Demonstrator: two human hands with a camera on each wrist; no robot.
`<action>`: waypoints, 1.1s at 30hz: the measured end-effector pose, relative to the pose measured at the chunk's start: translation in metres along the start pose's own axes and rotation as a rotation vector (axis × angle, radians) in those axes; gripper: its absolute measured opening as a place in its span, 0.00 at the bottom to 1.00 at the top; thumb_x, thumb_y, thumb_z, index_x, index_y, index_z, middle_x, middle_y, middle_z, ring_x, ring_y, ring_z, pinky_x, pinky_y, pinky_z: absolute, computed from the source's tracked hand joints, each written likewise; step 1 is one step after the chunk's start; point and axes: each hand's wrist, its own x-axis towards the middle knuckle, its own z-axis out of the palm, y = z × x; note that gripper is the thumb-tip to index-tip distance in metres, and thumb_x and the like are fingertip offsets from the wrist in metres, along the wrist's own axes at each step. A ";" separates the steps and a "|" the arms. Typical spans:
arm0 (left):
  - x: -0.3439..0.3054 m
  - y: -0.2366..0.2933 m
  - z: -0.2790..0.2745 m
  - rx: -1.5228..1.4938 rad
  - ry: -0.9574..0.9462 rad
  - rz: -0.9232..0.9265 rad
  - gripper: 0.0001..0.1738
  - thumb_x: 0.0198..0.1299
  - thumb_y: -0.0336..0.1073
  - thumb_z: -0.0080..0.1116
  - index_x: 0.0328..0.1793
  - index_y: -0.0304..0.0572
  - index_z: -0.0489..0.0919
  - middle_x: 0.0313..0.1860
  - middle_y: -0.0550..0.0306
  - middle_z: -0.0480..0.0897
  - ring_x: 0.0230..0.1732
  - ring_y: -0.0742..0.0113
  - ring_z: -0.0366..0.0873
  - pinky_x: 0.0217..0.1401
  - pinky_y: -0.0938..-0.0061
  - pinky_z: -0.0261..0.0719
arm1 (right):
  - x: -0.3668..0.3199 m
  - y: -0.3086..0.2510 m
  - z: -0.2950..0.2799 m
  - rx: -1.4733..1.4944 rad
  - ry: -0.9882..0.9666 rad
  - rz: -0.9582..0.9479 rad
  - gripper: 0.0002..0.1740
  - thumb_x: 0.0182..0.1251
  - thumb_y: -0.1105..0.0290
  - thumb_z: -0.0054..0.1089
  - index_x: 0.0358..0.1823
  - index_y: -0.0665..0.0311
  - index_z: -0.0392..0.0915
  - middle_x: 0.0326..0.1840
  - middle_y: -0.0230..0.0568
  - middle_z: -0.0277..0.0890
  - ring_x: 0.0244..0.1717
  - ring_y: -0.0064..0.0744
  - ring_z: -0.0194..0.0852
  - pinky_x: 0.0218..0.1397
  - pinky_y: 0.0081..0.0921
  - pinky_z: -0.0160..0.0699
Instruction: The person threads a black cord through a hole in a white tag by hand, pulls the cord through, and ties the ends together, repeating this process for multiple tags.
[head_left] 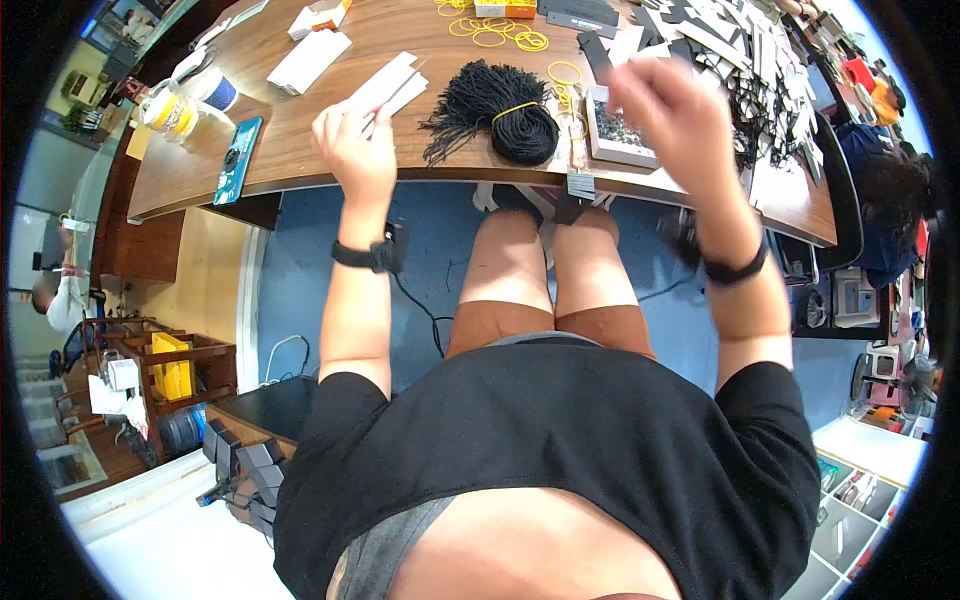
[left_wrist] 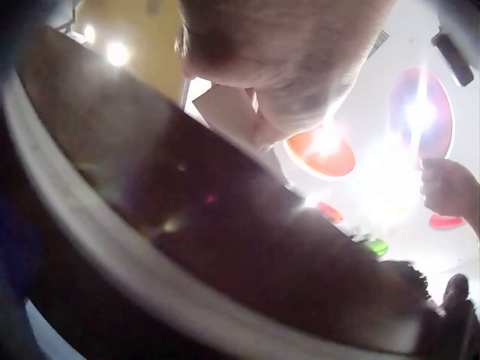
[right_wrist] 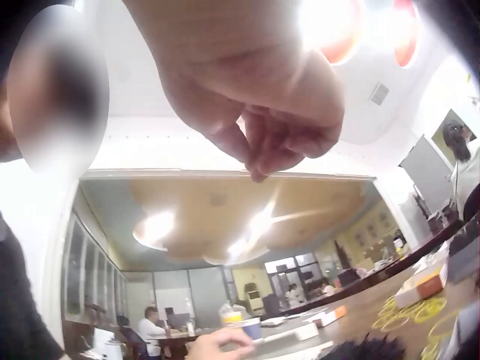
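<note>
My left hand (head_left: 355, 150) is over the table's left part and grips a small bundle of white card strips (head_left: 398, 88), which fan out past the fingers. In the left wrist view a pale card (left_wrist: 225, 116) shows beside the thumb. My right hand (head_left: 680, 120) is raised, blurred, over a white tray (head_left: 630, 153) of small dark pieces. Its fingers are curled, and in the right wrist view the fingertips (right_wrist: 262, 166) meet with no object visible between them. Between the hands lies a bundle of black cords (head_left: 525, 135) with a yellow rubber band (head_left: 515, 110) around it.
Loose yellow rubber bands (head_left: 490, 35) lie at the back. Black and white tags (head_left: 735, 50) are heaped at the right. To the left are a stack of white cards (head_left: 310, 62), a teal phone-like object (head_left: 238, 160), a paper cup (head_left: 215, 90) and a yellow-labelled cup (head_left: 168, 115).
</note>
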 end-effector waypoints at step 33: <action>-0.110 0.154 0.031 -0.609 -0.610 -0.448 0.09 0.54 0.33 0.61 0.35 0.33 0.82 0.31 0.47 0.83 0.31 0.60 0.81 0.36 0.71 0.77 | -0.090 0.024 0.052 -0.309 -0.032 0.185 0.07 0.58 0.64 0.61 0.30 0.58 0.79 0.29 0.40 0.76 0.32 0.43 0.78 0.35 0.35 0.75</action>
